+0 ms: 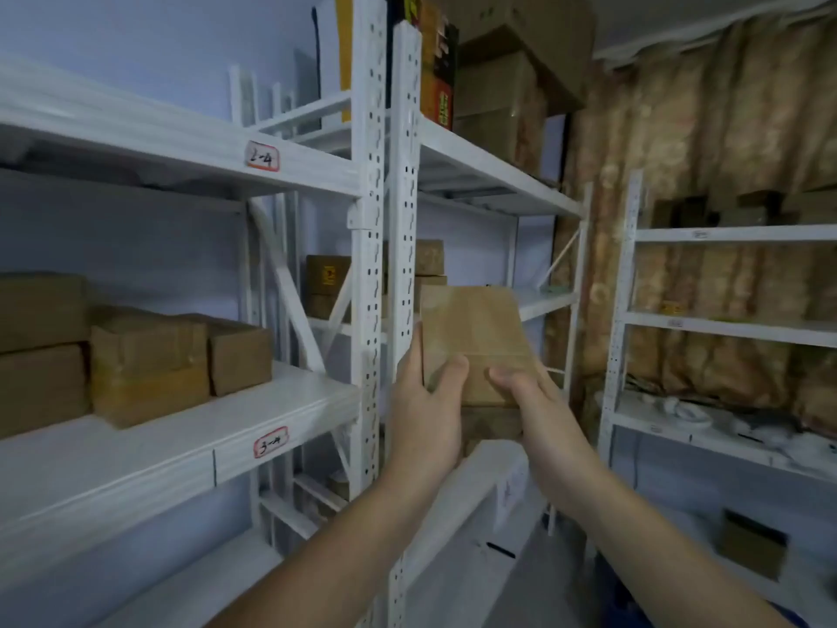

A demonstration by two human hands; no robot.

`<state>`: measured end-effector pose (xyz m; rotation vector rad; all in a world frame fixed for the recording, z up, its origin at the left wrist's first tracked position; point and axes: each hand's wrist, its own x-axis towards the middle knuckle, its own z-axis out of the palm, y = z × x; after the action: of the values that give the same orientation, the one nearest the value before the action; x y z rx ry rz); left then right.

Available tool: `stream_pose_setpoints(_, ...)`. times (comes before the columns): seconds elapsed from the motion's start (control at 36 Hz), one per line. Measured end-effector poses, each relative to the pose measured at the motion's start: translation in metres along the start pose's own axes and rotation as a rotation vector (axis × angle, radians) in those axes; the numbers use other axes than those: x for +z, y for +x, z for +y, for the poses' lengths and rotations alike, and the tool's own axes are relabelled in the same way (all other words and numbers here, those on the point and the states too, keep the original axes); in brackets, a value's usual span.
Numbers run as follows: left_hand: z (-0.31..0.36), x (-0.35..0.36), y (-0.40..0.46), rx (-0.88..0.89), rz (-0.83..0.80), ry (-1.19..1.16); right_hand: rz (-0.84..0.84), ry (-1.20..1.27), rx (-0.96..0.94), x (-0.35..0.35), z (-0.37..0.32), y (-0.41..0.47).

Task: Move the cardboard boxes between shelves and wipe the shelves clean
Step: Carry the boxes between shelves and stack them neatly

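In front of the white upright post (404,210) between two shelving racks, I see both hands raised around one cardboard box (473,342). My left hand (423,414) holds its left edge, thumb lying across the front face and fingers reaching behind the side. My right hand (539,414) holds the lower right part, thumb on the front and the rest of the fingers hidden beneath. So each grip is closed on that same box, which sits in the air, tilted slightly, clear of any shelf as far as I can tell.

To the left, the middle shelf (190,441) carries a row of boxes: a taped box (149,364) near the front, a smaller box (240,355) touching its right side, and a stacked pair (40,351) at the far left edge. A red-bordered label (270,441) is stuck on that shelf's front lip, and a similar label (262,157) marks the shelf above.

Behind the held box, further boxes (328,283) stand on the back rack. High up, large cartons (507,106) fill the top shelf. On the right, another rack (724,328) stands before a patterned curtain (724,129), with white items on its lower shelf too blurred to make out.
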<state>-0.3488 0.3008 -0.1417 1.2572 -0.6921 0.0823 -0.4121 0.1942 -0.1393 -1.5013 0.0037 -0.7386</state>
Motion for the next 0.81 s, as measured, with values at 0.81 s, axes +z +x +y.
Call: stream_pose_setpoints(0.81, -0.14, 0.168, 0.173, -0.062, -0.003, 0.069, 0.066, 0.001, 0.119, -0.171, 0.092, 0.209)
